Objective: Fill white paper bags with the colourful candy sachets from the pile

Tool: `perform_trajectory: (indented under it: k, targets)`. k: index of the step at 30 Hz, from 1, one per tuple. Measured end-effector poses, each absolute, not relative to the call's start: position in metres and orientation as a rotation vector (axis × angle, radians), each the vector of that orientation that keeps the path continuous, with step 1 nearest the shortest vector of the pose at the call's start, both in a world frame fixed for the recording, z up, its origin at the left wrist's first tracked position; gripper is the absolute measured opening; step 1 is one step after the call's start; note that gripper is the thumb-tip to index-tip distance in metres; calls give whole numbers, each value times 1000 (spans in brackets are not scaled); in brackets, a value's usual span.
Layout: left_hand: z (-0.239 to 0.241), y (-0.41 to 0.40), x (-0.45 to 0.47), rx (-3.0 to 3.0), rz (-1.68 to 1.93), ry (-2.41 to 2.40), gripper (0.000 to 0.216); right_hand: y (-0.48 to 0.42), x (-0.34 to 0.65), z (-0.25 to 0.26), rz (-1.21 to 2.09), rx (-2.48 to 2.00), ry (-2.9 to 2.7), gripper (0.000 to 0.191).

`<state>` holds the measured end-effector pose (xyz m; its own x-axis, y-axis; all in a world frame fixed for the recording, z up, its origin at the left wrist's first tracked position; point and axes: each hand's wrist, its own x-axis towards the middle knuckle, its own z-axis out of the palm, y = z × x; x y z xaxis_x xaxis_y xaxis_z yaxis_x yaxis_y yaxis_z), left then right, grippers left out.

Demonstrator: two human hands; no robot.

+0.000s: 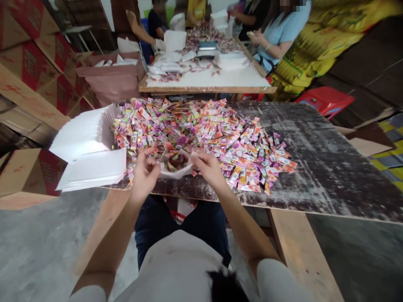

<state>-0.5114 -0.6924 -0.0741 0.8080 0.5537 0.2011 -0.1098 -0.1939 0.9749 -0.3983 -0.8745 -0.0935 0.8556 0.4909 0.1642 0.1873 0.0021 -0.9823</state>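
Note:
Between my hands is a white plastic bag, its mouth spread wide and several small colourful packets inside. My left hand pinches the bag's left edge between thumb and fingers. On the other side, my right hand grips the right edge. Just beyond the bag, a broad heap of small wrapped packets in pink, orange, purple and green covers the middle of the dark table. Left of my left hand lies a stack of flat white bags.
A thicker stack of white bags leans at the table's left end. The worn dark table stretches right. Behind it, people work at a white table with a scale. Cartons, a pink bin and a red stool stand around.

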Motion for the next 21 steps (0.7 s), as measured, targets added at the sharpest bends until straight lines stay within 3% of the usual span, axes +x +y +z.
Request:
perform_trajectory:
  k: [4, 9, 16, 21]
  targets:
    - [-94, -691, -519, 1672, 714, 299, 58, -873, -405, -110, 238, -1564, -623, 38]
    - [-156, -682, -505, 1724, 541, 475, 45, -860, -401, -158, 281, -1709, -440, 42]
    - [-141, -696, -523, 1717, 669, 312, 56, -874, -408, -145, 250, -1617, -567, 40]
    - [-154, -712, -538, 1742, 554, 373, 48, -878, -419, -159, 304, -1685, -444, 42]
